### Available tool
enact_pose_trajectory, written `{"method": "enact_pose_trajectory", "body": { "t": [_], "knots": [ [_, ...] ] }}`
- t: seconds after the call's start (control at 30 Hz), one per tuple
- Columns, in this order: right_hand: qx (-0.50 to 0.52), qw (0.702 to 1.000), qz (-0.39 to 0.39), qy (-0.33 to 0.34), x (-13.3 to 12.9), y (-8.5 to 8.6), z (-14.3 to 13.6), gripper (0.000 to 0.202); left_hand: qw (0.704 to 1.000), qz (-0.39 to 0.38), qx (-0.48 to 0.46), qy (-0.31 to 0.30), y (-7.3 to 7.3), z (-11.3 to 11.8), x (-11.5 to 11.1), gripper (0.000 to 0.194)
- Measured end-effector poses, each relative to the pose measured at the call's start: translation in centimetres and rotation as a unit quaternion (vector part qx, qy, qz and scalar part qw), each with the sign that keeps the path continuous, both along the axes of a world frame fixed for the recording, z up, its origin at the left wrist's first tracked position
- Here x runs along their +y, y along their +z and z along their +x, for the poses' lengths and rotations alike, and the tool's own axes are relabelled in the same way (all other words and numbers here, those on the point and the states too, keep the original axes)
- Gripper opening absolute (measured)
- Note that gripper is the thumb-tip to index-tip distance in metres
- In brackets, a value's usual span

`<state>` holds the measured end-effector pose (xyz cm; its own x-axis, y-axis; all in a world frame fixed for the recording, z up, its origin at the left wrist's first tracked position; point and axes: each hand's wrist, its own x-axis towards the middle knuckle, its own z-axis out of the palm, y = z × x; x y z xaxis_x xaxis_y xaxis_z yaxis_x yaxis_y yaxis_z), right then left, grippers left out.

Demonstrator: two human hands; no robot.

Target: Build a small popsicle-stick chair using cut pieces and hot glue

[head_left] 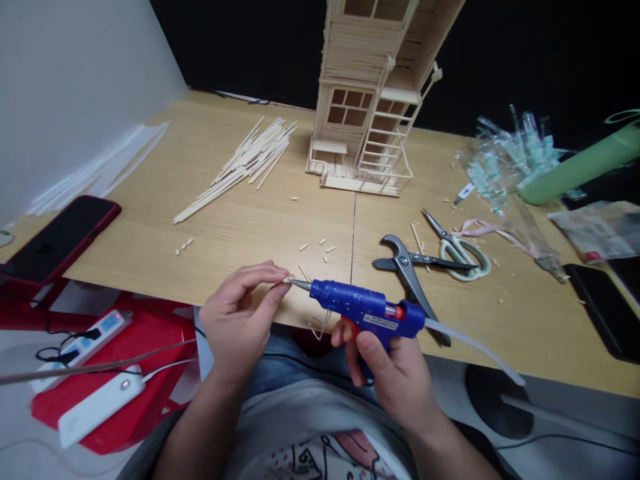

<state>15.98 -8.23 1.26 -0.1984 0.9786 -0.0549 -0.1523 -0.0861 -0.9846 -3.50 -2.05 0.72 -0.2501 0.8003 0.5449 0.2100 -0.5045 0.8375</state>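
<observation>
My right hand (385, 363) is wrapped round the handle of a blue hot glue gun (350, 300), which points left above the table's front edge. A clear glue stick (475, 343) trails from its back end. My left hand (247, 307) is closed in a pinch on a small wooden stick piece (287, 280), mostly covered by the fingertips. The gun's metal nozzle is right at that piece; whether they touch I cannot tell. Behind the hands, several short stick bits (325, 259) lie on the table.
A stick-built model house (345, 133) with a ladder stands at the back. Left of it lies a pile of thin wooden sticks (245, 163). Pliers-like cutters (405, 260) and scissors (457, 250) lie to the right. A phone (60, 237), a green bottle (585, 163) and power strips (93, 340) are around.
</observation>
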Motion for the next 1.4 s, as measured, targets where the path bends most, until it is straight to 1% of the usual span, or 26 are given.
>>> {"method": "enact_pose_trajectory", "body": {
  "t": [0.27,0.37,0.43,0.47,0.57,0.67,0.77,0.87,0.93,0.97,1.0,1.03,1.1,1.17,1.23,1.3,1.33,1.4],
  "knots": [
    [-0.008,1.0,-0.015,-0.012,0.0,0.4,-0.3,0.033,1.0,0.006,-0.006,0.008,0.0,0.0,0.0,0.023],
    [0.049,0.997,-0.061,0.004,0.5,0.9,0.1,0.039,1.0,0.007,-0.015,0.013,-0.1,-0.1,0.1,0.019],
    [0.091,0.993,-0.08,0.009,1.2,1.3,0.9,0.043,0.999,-0.013,-0.033,0.029,-0.4,-0.4,0.1,0.017],
    [0.098,0.992,-0.08,0.002,1.6,1.5,1.6,0.043,0.998,-0.029,-0.047,0.04,-0.6,-0.6,0.2,0.017],
    [0.05,0.996,-0.073,-0.026,3.3,1.6,3.5,0.041,0.99,-0.078,-0.098,0.068,-1.5,-1.4,0.7,0.017],
    [-0.023,0.994,-0.098,-0.032,5.1,0.9,4.4,0.041,0.982,-0.109,-0.129,0.083,-2.5,-1.9,1.3,0.017],
    [-0.039,0.991,-0.106,-0.068,6.9,-0.2,3.8,0.043,0.979,-0.126,-0.131,0.092,-3.1,-2.0,1.6,0.017],
    [-0.044,0.989,-0.107,-0.092,8.3,-0.9,2.7,0.048,0.977,-0.134,-0.138,0.093,-3.3,-2.1,1.5,0.019],
    [-0.097,0.985,-0.098,-0.108,9.1,-0.9,2.2,0.048,0.976,-0.138,-0.143,0.089,-3.4,-2.2,1.4,0.02],
    [-0.149,0.978,-0.085,-0.122,9.4,-0.8,2.2,0.047,0.976,-0.139,-0.142,0.085,-3.4,-2.3,1.3,0.019],
    [-0.217,0.964,-0.068,-0.138,9.8,-0.7,2.2,0.047,0.977,-0.139,-0.141,0.082,-3.4,-2.3,1.2,0.019],
    [-0.295,0.942,-0.053,-0.153,10.1,-0.5,2.2,0.045,0.978,-0.139,-0.137,0.08,-3.5,-2.4,1.1,0.018],
    [-0.441,0.88,-0.03,-0.174,10.7,-0.1,2.2,0.043,0.979,-0.137,-0.126,0.081,-3.5,-2.5,1.0,0.017],
    [-0.55,0.816,-0.016,-0.178,11.0,0.2,2.1,0.04,0.98,-0.138,-0.116,0.083,-3.6,-2.5,0.9,0.017],
    [-0.629,0.758,-0.007,-0.173,10.9,0.5,1.7,0.041,0.981,-0.139,-0.113,0.079,-3.6,-2.5,0.9,0.016],
    [-0.681,0.714,-0.007,-0.164,10.5,0.9,1.3,0.044,0.981,-0.138,-0.115,0.073,-3.6,-2.5,0.8,0.015],
    [-0.696,0.699,-0.01,-0.163,10.2,1.1,1.2,0.044,0.981,-0.138,-0.113,0.072,-3.7,-2.5,0.8,0.015],
    [-0.707,0.685,-0.012,-0.175,9.7,1.6,0.9,0.044,0.982,-0.138,-0.104,0.074,-3.7,-2.5,0.8,0.016]
  ]
}}
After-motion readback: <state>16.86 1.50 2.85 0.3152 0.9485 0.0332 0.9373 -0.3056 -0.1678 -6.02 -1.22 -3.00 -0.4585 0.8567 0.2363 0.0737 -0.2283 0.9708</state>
